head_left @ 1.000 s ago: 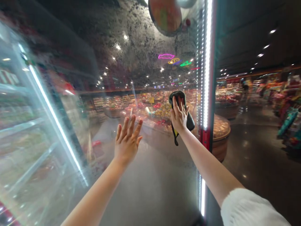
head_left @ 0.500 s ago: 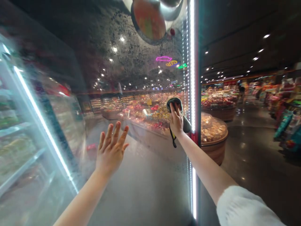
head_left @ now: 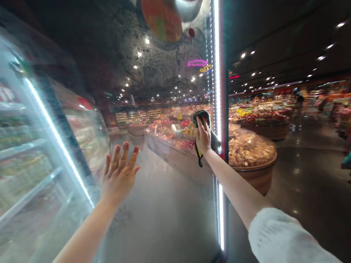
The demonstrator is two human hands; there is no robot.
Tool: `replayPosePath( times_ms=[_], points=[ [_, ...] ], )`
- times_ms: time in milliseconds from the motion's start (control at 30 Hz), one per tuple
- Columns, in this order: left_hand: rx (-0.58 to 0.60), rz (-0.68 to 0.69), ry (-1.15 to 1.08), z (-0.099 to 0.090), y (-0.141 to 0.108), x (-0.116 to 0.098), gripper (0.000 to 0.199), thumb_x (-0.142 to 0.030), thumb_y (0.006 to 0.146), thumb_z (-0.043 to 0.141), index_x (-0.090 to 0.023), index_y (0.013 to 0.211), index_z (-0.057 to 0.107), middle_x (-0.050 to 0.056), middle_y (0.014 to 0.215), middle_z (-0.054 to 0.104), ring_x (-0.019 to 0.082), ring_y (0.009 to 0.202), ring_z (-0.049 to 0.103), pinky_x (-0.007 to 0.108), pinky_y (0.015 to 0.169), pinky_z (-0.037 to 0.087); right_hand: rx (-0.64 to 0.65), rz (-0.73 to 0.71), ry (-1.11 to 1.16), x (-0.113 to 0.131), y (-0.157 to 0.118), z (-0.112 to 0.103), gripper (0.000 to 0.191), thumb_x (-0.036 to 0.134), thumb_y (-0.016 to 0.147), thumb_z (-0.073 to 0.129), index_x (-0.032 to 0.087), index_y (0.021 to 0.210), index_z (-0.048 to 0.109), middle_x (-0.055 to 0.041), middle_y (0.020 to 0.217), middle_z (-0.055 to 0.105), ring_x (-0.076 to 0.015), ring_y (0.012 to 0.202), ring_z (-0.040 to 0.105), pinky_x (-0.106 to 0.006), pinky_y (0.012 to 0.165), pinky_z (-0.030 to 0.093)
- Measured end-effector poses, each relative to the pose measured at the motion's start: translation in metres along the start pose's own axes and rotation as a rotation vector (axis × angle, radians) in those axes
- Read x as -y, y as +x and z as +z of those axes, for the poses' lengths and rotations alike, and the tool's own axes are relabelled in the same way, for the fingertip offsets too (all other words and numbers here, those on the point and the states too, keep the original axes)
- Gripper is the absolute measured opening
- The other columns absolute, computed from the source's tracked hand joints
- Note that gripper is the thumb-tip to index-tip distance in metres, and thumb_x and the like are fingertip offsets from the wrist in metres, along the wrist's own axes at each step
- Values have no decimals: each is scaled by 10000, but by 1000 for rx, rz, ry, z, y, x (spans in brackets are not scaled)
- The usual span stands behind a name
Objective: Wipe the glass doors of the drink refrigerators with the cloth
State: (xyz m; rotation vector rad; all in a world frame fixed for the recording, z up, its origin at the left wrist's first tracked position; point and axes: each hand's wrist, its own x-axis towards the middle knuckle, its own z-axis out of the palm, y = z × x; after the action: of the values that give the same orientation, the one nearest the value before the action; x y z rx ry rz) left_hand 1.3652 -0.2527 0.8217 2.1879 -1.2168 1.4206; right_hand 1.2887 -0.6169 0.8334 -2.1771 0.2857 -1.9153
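My right hand: fingers slightly parted, laid flat over a dark cloth, probably to keep it pressed against the glass. Cloth lay just beside the light strip; that upright edge stood in the way rightward. My left hand: fingers spread wide, perhaps for balance; couldn't tell whether it touched. Beyond the strip, a rounded bin held packaged goods.
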Motion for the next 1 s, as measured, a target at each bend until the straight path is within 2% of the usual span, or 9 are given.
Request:
replayPosePath(
  times_ms=[67,167,300,533,600,767,833,900,1000],
  points=[
    [-1,-23,17,3,1,0,838,-223,969,576,-412,1616,77,-6,1716,88,279,1591,74,574,1295,119,-21,45,-10,-20,2,4,608,227,1038,348,354,1626,262,-26,1678,337,-244,1527,354,-524,1226,359],
    [24,-59,58,7,3,1,791,-237,992,540,-390,1617,82,11,1717,91,296,1589,80,593,1288,140,-38,143,-12,-45,-30,15,636,207,1030,340,326,1641,214,-55,1692,297,-242,1526,358,-514,1207,394],
    [42,-74,96,11,7,2,769,-264,1006,521,-367,1629,82,38,1723,93,312,1588,84,604,1284,150,9,174,-1,-53,-62,32,683,162,1008,373,315,1648,190,-67,1709,243,-248,1545,321,-501,1203,407],
    [0,-10,95,43,23,-13,840,-271,999,523,-342,1641,-15,72,1727,92,325,1582,101,618,1275,181,33,-21,15,-44,38,54,702,84,972,355,304,1632,267,-33,1688,309,-214,1554,291,-443,1239,348],
    [13,18,93,54,29,-18,840,-267,1000,514,-346,1638,-26,73,1726,89,333,1580,105,627,1270,183,24,-49,18,-51,37,60,697,72,959,367,297,1617,316,-24,1692,300,-215,1557,281,-438,1244,338],
    [23,5,103,66,34,-27,814,-278,1007,502,-341,1641,-4,61,1728,67,329,1583,100,619,1276,164,80,-41,53,-78,-34,70,580,145,978,417,292,1535,480,-46,1633,412,-243,1545,313,-477,1237,347],
    [39,-1,105,66,34,-29,815,-261,1003,495,-335,1643,-5,60,1728,56,328,1584,96,622,1276,157,97,-18,49,-80,-43,71,554,166,991,404,290,1523,498,-56,1619,433,-248,1543,319,-480,1228,357],
    [46,1,112,67,34,-31,827,-254,996,506,-334,1643,-3,60,1728,53,329,1585,90,623,1278,147,62,-14,59,-76,-25,72,542,193,1016,372,282,1541,471,-63,1630,415,-241,1548,309,-465,1224,363],
    [23,6,123,70,34,-31,833,-282,996,534,-350,1644,15,50,1727,67,326,1587,93,619,1281,140,7,-57,83,-64,32,73,547,231,1045,355,310,1585,386,-22,1634,405,-204,1551,300,-427,1239,347]
  ],
)
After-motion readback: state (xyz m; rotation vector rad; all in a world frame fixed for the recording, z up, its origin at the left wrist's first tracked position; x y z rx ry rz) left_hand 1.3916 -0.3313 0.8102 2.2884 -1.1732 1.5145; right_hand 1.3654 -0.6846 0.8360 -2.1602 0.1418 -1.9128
